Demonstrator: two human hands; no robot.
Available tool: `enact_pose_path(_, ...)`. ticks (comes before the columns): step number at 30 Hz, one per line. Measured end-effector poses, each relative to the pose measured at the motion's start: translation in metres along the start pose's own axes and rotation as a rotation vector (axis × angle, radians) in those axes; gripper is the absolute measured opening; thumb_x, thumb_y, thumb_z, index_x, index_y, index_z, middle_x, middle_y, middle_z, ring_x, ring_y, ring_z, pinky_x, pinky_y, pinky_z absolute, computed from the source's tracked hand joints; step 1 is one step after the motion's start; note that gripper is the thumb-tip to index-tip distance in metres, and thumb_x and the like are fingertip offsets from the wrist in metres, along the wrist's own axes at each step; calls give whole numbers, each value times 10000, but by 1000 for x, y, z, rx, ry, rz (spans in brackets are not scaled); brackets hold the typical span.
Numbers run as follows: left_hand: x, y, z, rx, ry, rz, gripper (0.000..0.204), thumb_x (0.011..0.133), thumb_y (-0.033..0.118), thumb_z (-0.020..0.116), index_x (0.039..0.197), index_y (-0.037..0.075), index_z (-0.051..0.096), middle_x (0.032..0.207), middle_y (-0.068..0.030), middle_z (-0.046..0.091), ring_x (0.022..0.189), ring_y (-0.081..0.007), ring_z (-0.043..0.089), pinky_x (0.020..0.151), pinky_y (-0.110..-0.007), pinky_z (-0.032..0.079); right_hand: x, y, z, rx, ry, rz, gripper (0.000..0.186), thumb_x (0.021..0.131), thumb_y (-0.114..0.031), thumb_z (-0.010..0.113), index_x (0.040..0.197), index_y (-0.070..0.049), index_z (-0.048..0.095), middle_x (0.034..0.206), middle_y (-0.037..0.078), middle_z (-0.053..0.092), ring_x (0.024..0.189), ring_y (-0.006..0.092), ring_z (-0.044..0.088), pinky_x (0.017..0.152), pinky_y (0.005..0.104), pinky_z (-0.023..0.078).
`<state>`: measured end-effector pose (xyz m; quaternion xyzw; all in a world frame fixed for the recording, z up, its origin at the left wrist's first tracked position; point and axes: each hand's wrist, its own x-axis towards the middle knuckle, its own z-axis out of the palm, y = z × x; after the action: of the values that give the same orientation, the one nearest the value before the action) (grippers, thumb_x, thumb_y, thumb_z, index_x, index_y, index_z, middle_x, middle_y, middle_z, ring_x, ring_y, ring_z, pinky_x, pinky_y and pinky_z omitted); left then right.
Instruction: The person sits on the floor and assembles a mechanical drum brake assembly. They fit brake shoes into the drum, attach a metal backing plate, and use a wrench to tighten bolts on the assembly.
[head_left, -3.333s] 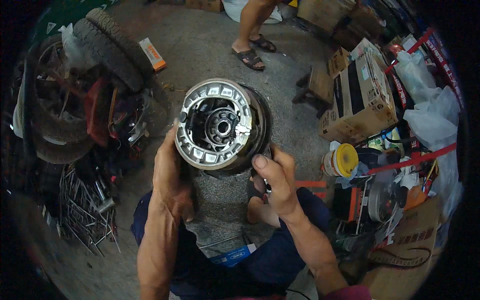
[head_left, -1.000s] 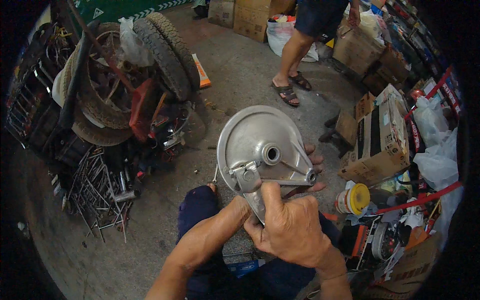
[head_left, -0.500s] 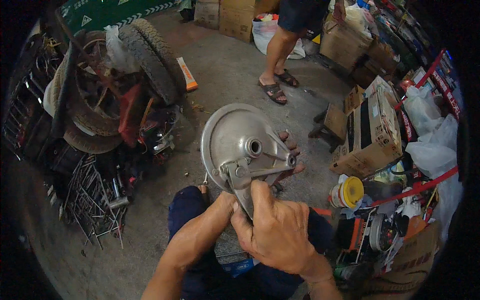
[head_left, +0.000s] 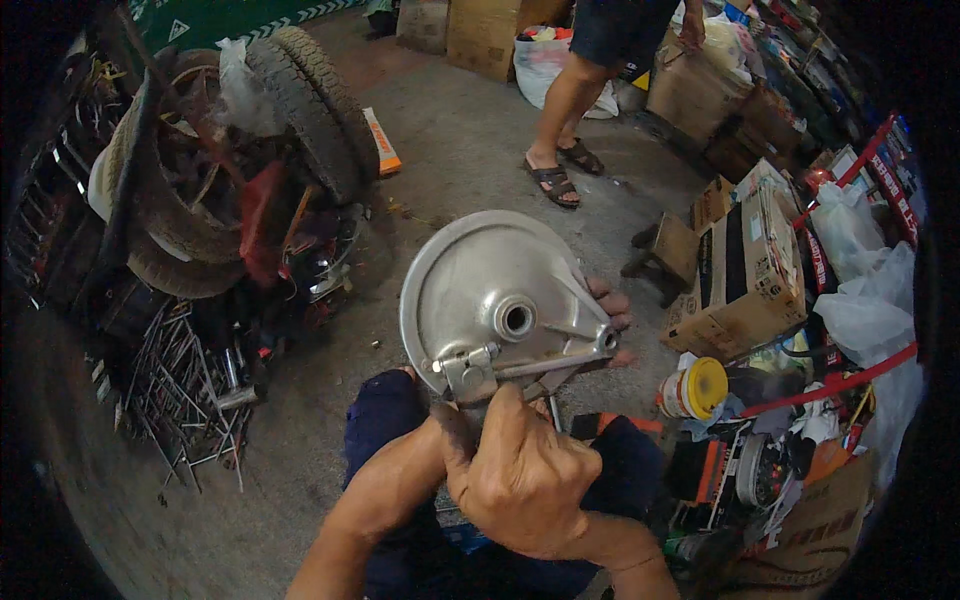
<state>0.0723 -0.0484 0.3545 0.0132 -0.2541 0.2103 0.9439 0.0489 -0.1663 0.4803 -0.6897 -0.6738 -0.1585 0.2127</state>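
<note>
Gripping hub [head_left: 465,285]: left hand [head_left: 617,321], fingers spread | right hand [head_left: 525,470]: curled, pinch hidden | floor [head_left: 450,150] open beyond rim [head_left: 411,300]

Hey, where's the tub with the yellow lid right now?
In the head view, the tub with the yellow lid is on the right side, just below the big cardboard box and right of the round metal plate.

White triangle [head_left: 178,28] and chevrons [head_left: 300,16] on green sheet [head_left: 220,18], lettering [head_left: 378,136] on orange-white box [head_left: 389,162], characters [head_left: 905,204] on red strip [head_left: 886,168]
</note>
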Motion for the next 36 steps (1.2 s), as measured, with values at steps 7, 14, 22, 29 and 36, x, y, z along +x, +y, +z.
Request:
enact_pose_path(7, 1, -4, 5, -29, -71, -21, 579, 928, 410, 513, 1350, 21, 430, 1346, -233, 461, 1291, -378, 410, 1078, -677, 240, 6, 19, 4, 79, -22, -212, 465, 828, -341, 700, 949, 90, 576, 543, 90, 525, 418, 202, 552, 379, 309, 407)
enact_pose_path(14, 2, 4, -8, -86, 113, -21, 579, 949, 404, 475, 1350, -10, 416, 1389, -249, 410, 1305, -387, 391, 1076, -684, 235, 14, 38, 6, 206, 10, -262, 422, 810, -339, 724, 899, 48, 580, 551, 80, 534, 419, 207, 556, 391, 313, 405)
enact_pose_path(22, 13, 5, -8, 9, -180, 6, 546, 942, 378, 501, 1365, 44, 416, 1390, -177, 426, 1324, -328, 380, 1117, -637, 215, 3, 16, 9, 41, 28, -77, 380, 836, -352, 692, 743, -25, 521, 511, 67, 489, 399, 202, 550, 352, 322, 385)
enact_pose_path(29, 29, -4, -23, -99, -428, -80, 540, 933, 385, 517, 1369, 80, 423, 1397, -162, 401, 1340, -321, 355, 1100, -672, 197, -2, 23, 12, 42, 15, -201, 441, 839, -401, 688, 794, 18, 559, 514, 64, 482, 386, 183, 525, 344, 302, 382)
enact_pose_path(36, 3, 10, -7, 187, -36, -22, 496, 936, 378, 517, 1325, 74, 472, 1349, -142, 433, 1344, -306, 352, 1071, -712, 203, 4, 45, 17, 200, 52, -306, 469, 827, -383, 709, 893, 66, 588, 530, 70, 504, 388, 183, 529, 359, 299, 396)
